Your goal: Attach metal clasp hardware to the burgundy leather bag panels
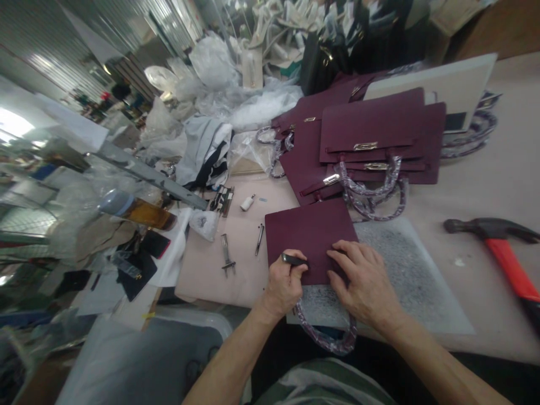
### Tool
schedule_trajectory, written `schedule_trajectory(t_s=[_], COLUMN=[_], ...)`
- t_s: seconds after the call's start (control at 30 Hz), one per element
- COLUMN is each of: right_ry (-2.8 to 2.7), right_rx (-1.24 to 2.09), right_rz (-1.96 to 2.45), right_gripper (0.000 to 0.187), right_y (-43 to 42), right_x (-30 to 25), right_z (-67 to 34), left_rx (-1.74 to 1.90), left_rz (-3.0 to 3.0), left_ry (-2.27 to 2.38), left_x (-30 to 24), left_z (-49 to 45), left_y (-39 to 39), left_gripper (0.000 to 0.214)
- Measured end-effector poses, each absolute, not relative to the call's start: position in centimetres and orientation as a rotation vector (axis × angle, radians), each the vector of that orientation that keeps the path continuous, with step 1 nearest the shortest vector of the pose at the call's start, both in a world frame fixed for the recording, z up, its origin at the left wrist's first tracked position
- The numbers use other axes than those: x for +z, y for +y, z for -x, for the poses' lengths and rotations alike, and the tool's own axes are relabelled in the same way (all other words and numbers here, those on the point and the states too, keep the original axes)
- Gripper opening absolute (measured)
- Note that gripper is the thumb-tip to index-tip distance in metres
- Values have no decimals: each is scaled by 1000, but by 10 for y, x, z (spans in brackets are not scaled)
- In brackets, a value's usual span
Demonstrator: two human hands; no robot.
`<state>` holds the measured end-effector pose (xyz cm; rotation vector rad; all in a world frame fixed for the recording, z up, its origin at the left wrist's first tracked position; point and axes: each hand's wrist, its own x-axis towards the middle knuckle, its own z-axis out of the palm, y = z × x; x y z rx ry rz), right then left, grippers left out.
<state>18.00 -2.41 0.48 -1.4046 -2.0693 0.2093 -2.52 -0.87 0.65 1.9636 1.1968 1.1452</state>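
A burgundy handbag panel (pixel 310 233) lies flat in front of me, its plastic-wrapped handle (pixel 327 340) hanging over the table's near edge. My left hand (pixel 284 281) is closed around a short, dark, rod-shaped tool (pixel 294 259) above the panel's near left part. What kind of tool it is, I cannot make out, and its tip is hard to see. My right hand (pixel 365 278) rests on the near right part of the panel with its fingers spread, holding nothing. Under the bag is a speckled grey-white slab (pixel 409 270).
Burgundy handbags with wrapped handles (pixel 371 126) are stacked beyond the panel. A claw hammer (pixel 504 253) with a red grip lies at right. Left of the panel are a metal divider tool (pixel 228 259), a pen-like tool (pixel 259 240) and a small white bottle (pixel 247 203). A grey bin (pixel 169 349) stands below.
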Motion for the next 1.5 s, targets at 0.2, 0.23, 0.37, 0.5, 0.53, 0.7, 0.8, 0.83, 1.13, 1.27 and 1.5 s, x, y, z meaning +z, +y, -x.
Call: schedule_trajectory(t_s=[0.2, 0.23, 0.37, 0.5, 0.53, 0.7, 0.8, 0.83, 1.13, 1.27, 1.5], right_ry=[-2072, -2072, -2068, -2067, -2068, -2066, -2070, -2070, -2066, -2067, -2062], right_rx=[193, 194, 200, 204, 202, 202, 207, 208, 214, 219, 228], right_rz=[1403, 1401, 1402, 1405, 1404, 1402, 1404, 1406, 1410, 1404, 1404], right_gripper=[27, 27, 27, 27, 27, 27, 27, 27, 27, 27, 27], right_y=[-25, -26, -26, -25, -25, -25, -25, -25, -26, -26, -26], right_x=[5, 5, 5, 5, 5, 5, 6, 6, 5, 5, 6], right_z=[-181, -181, -181, -180, -180, -180, -181, -181, -181, -181, -182], left_rx=[1113, 1108, 1143, 1160, 1145, 1099, 1116, 1117, 1137, 1094, 1136], left_rz=[-1968, -1970, -1991, -1993, -1991, -1931, -1886, -1877, -1896, -1928, -1965], left_ry=[1160, 1157, 1174, 1212, 1212, 1172, 1172, 1177, 1252, 1236, 1210], left_x=[8, 9, 8, 8, 8, 11, 12, 12, 10, 14, 12], left_z=[28, 28, 26, 24, 24, 27, 29, 29, 25, 24, 24], left_y=[-7, -7, -6, -7, -7, -6, -6, -7, -10, -8, -10], left_gripper=[12, 12, 11, 11, 11, 13, 12, 12, 12, 11, 12])
